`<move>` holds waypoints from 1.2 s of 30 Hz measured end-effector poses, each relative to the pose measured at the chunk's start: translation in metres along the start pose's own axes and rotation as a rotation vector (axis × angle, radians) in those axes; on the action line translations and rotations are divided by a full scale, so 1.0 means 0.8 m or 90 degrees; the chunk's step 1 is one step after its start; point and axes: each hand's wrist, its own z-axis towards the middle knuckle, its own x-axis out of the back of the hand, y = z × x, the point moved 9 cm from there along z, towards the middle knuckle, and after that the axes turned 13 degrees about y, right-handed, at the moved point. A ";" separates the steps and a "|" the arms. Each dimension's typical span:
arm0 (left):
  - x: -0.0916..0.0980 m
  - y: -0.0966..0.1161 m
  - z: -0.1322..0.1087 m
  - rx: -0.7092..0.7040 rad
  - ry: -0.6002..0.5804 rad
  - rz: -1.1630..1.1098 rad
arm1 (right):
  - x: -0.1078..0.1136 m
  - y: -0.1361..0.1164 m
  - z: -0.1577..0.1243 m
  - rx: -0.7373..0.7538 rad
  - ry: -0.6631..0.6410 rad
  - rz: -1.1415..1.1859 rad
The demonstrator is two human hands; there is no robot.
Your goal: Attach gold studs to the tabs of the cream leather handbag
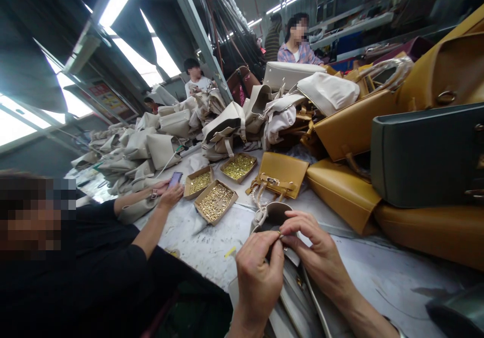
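My left hand (260,270) and my right hand (319,249) meet fingertip to fingertip over a light grey handbag (293,297). Between their pinched fingers shows a tiny gold-coloured metal piece (280,234); its exact kind is too small to tell. The handbag lies below the hands, its upper part partly hidden by them. Just beyond it, a small mustard handbag (283,169) with wrapped handles rests on the table. Cardboard trays of small gold metal fittings (216,202) stand to the left of that bag.
Beside me on the left, a person in black (94,257) holds a phone (176,179). Grey bags (166,149) are heaped along the table (181,232). Mustard bags (340,191) and a dark green bag (423,154) are stacked at the right. Other people are farther back.
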 end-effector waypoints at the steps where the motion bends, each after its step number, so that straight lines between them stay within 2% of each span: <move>1: 0.009 -0.002 0.001 0.006 0.037 -0.017 | -0.003 -0.002 -0.001 0.023 -0.016 -0.017; 4: 0.038 -0.007 0.010 -0.008 0.155 -0.020 | -0.015 -0.008 -0.006 0.095 -0.085 -0.046; 6: 0.043 -0.014 0.023 -0.013 0.159 0.020 | -0.021 -0.013 -0.009 0.135 -0.117 -0.048; 8: 0.035 -0.027 0.039 0.008 0.094 0.055 | -0.024 -0.015 -0.011 0.160 -0.129 -0.049; 10: 0.019 -0.042 0.050 0.045 -0.009 0.068 | -0.027 -0.015 -0.012 0.172 -0.139 -0.046; 13: 0.000 -0.058 0.052 0.096 -0.130 0.064 | -0.027 -0.018 -0.014 0.193 -0.136 -0.046; 17: -0.019 -0.065 0.040 0.126 -0.182 0.081 | -0.026 -0.027 -0.013 0.218 -0.108 -0.051; 19: -0.023 -0.067 0.035 0.118 -0.154 0.113 | -0.027 -0.030 -0.013 0.226 -0.108 -0.046; 22: -0.016 -0.073 0.030 0.129 -0.060 0.146 | -0.028 -0.030 -0.013 0.220 -0.111 -0.044; 25: -0.011 -0.079 0.024 0.133 -0.006 0.160 | -0.026 -0.025 -0.012 0.201 -0.108 -0.047; 30: -0.010 -0.070 0.019 0.045 0.008 0.160 | -0.024 -0.019 -0.012 0.195 -0.104 -0.042; 36: -0.011 -0.063 0.018 -0.001 -0.041 0.124 | -0.013 -0.011 -0.008 0.180 -0.066 -0.050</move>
